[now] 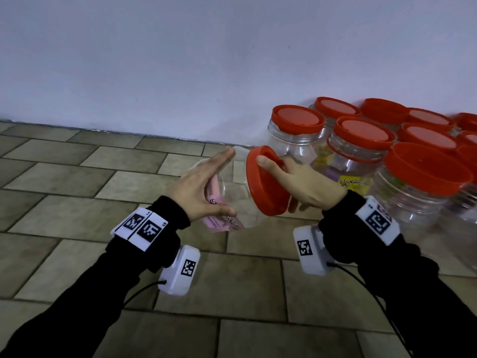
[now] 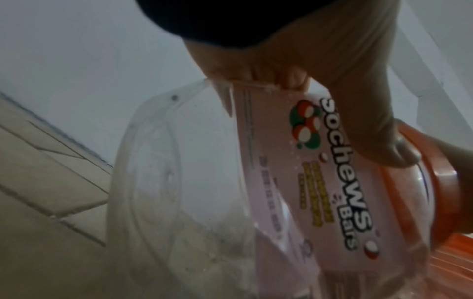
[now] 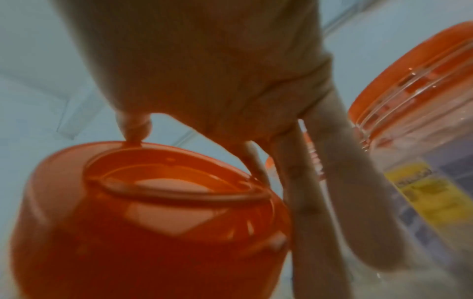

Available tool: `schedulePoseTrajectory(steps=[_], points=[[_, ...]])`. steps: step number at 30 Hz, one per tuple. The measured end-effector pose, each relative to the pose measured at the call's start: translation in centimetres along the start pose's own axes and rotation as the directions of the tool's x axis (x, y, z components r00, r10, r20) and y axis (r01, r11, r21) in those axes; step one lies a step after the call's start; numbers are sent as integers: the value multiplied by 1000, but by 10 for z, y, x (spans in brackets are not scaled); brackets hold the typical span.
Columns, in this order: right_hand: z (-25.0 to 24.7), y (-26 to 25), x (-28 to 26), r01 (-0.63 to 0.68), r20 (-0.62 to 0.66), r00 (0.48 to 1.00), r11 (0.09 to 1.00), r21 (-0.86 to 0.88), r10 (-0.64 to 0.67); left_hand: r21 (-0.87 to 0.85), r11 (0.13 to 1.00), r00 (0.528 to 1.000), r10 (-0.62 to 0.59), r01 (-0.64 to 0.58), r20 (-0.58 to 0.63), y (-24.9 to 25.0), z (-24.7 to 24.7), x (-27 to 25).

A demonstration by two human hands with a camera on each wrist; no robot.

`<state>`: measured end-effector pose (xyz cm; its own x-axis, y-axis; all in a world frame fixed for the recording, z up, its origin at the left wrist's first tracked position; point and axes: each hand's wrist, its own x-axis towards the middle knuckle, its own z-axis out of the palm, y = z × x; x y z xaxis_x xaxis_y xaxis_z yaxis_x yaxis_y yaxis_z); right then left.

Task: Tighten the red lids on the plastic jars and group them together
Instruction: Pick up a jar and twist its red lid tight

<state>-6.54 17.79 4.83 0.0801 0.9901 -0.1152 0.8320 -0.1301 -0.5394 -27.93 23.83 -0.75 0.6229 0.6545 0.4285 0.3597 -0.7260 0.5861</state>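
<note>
I hold a clear plastic jar (image 1: 232, 200) with a pink label (image 2: 320, 182) tipped on its side in the air, above the tiled floor. My left hand (image 1: 204, 184) clamps the jar body: straight fingers lie over its far side and the thumb (image 2: 384, 141) wraps the near side by the neck. The right hand (image 1: 304, 184) grips the jar's red lid (image 1: 265, 187), thumb across the lid's top and fingers behind its rim. Seen from the right wrist, the lid (image 3: 153, 222) fills the lower left under my palm.
Several lidded jars (image 1: 361, 151) stand grouped on the floor against the white wall (image 1: 180, 60), right of my hands; the nearest jar (image 1: 418, 192) is beside my right wrist. Beige tiled floor (image 1: 77, 202) stretches to the left and front.
</note>
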Motion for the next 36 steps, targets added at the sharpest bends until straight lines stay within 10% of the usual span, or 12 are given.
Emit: schedulePoseTrajectory(steps=[5, 8, 17, 22, 36], points=[[-19, 3, -4, 297, 177, 944, 950, -92, -278, -31, 999, 1000, -14, 14, 2, -2, -2, 0], [-9, 0, -3, 368, 60, 930, 924, -106, -364, -54, 998, 1000, -17, 17, -12, -2, -1, 0], [5, -12, 1, 102, -82, 993, 976, 192, -88, -168, 981, 993, -109, 100, -48, -15, -10, 0], [35, -9, 19, -137, 236, 972, 825, 548, 6, -387, 889, 921, -338, 244, -196, -34, -7, 12], [107, 13, 198, 128, -165, 986, 746, 653, -25, -494, 795, 852, -491, 352, -182, -141, 4, 105]])
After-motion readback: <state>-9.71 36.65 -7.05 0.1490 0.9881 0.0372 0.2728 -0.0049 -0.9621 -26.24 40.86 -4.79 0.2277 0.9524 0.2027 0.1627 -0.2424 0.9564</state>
